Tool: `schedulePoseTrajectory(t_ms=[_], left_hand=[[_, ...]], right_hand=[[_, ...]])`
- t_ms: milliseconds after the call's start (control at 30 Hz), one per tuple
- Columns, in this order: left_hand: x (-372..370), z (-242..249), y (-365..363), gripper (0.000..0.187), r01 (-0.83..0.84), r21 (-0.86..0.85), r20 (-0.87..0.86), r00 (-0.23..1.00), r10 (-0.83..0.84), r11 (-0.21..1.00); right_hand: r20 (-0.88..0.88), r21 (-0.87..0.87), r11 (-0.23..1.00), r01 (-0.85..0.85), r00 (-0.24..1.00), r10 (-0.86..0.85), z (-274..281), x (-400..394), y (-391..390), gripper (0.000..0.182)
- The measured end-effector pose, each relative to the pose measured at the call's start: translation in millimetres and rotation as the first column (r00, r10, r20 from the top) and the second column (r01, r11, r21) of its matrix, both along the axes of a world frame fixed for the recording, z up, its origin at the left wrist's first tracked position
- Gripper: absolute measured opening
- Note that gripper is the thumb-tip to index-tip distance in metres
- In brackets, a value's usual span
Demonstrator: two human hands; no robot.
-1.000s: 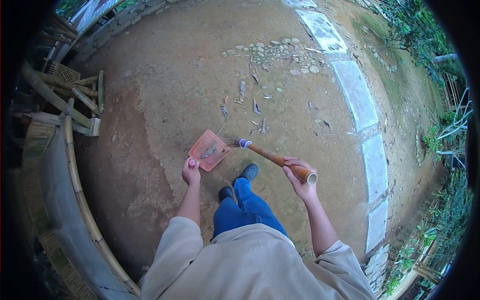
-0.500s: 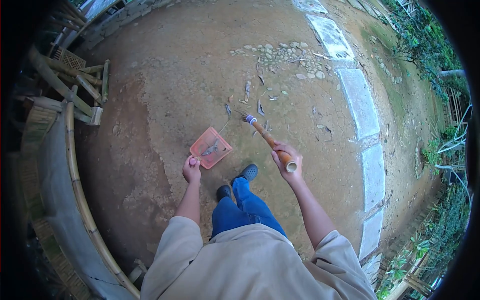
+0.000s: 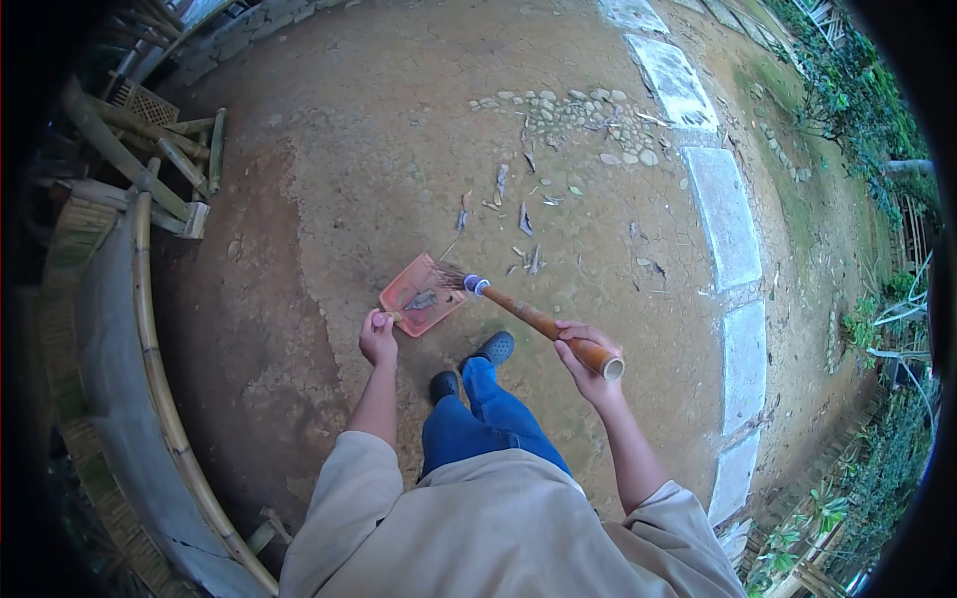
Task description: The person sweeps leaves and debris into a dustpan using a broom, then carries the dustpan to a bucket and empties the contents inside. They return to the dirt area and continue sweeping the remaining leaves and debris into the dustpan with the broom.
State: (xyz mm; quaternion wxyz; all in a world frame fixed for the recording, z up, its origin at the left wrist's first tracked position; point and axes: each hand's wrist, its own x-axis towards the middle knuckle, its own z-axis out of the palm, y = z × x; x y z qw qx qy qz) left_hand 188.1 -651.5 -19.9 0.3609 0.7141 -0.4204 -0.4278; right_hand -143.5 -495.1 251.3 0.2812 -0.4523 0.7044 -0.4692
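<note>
My left hand point(image 3: 378, 337) is closed on the handle of a pink dustpan point(image 3: 429, 317), which lies on the dirt ground with dry leaves point(image 3: 421, 300) in it. The bamboo handle of a broom point(image 3: 533, 318) is gripped in my right hand point(image 3: 590, 361). Its thin dark bristles point(image 3: 449, 276) reach over the dustpan's right edge, just below a purple and white binding. More dry leaves point(image 3: 525, 220) are scattered on the ground beyond the broom.
Pale stone slabs point(image 3: 722, 217) form a line on the right, with plants point(image 3: 887, 478) past them. Small stones point(image 3: 598, 120) are set in the ground ahead. Bamboo railing point(image 3: 159, 369) and a bamboo structure point(image 3: 179, 149) stand at the left. My shoes point(image 3: 495, 347) are near the dustpan.
The broom's bristles have swung left and nearer, from the leaves to the dustpan. My right hand has moved slightly right and nearer my body. My left hand still holds the dustpan.
</note>
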Motion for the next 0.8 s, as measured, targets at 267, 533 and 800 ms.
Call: schedulePoseTrajectory(t_ms=[267,533,800], left_hand=[[-14.5,12.7,-18.2,0.04,-0.009,-0.028,0.019,1.0,0.009,1.0],[-45.4,-14.3,-33.4,0.041,-0.064,0.007,-0.034,0.997,0.065,0.998],[-55.5,-37.2,-32.5,0.041,-0.099,0.048,-0.001,0.995,0.099,0.994]], right_hand=[[-0.053,-0.049,0.994,0.101,0.993,-0.104,-3.3,-35.3,-19.0,0.012],[-0.194,-0.094,0.994,0.063,0.978,-0.08,-48.0,-60.4,-75.1,0.013],[-0.177,-0.047,0.995,-0.089,0.981,0.08,-78.4,-64.2,-102.6,0.013]])
